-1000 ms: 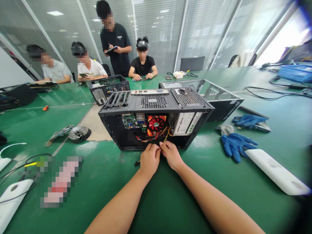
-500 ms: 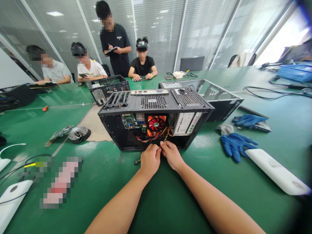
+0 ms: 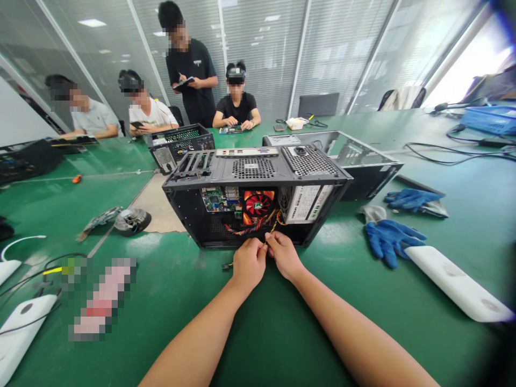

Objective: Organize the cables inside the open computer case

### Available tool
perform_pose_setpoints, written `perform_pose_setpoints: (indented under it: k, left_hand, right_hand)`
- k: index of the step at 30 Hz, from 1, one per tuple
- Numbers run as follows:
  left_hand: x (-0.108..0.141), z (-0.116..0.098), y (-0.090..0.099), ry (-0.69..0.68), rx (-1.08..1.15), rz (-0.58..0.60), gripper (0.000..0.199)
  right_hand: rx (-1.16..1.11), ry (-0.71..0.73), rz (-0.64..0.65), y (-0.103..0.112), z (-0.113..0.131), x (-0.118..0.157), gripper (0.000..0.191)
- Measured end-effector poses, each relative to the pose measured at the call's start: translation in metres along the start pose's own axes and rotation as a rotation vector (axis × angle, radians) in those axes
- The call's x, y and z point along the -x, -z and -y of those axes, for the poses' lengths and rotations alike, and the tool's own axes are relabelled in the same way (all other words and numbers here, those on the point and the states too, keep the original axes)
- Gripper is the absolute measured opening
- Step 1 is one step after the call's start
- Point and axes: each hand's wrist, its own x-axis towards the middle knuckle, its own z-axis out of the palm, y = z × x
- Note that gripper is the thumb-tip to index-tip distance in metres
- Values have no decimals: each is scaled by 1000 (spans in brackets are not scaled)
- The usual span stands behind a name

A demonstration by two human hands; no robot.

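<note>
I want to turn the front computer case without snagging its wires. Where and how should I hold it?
Probably by the outer frame at its left and right ends, coming from both sides at once. The computer case stands with its open side toward the camera, exposing the fan and loose wires there, while the rigid-looking frame borders that opening.

Single head-worn view, looking forward and down on computer case [image 3: 258,183], near.
</note>
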Motion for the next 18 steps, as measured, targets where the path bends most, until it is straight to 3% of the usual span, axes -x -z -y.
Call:
perform_pose_setpoints:
  k: [12, 18]
  left_hand:
    - [-8, -19, 7, 86, -118, 37, 13]
    - [-5, -14, 2, 75, -150, 30, 11]
  right_hand:
    - [-18, 5, -22, 1, -4, -2, 43]
    - [-6, 16, -34, 2, -5, -3, 42]
